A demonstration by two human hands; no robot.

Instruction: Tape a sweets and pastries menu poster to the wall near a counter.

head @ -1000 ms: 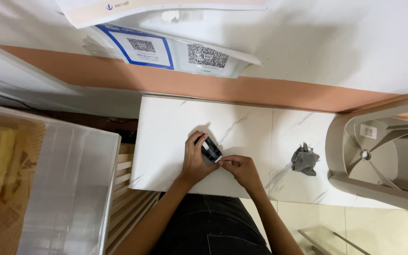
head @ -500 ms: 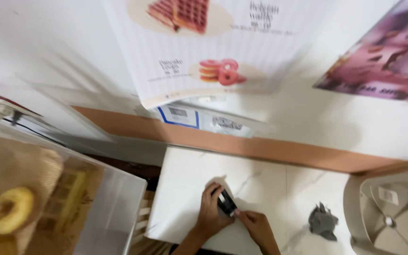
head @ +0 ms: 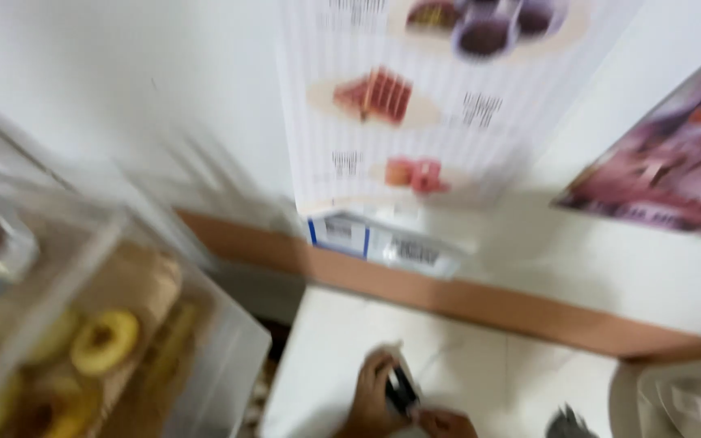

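The left hand (head: 373,397) is curling its fingers around a small dark object (head: 402,389), gripping it just above the white marble-pattern surface (head: 326,357). The right hand (head: 446,423) is meeting the object's lower end with its fingertips; motion blur is hiding how far this hand is closed. A clear display case (head: 123,341) holding a yellow ring doughnut (head: 104,341) is standing to the left. A dark crumpled item (head: 568,423) is lying near the right hand. A food poster (head: 423,97) is hanging on the wall.
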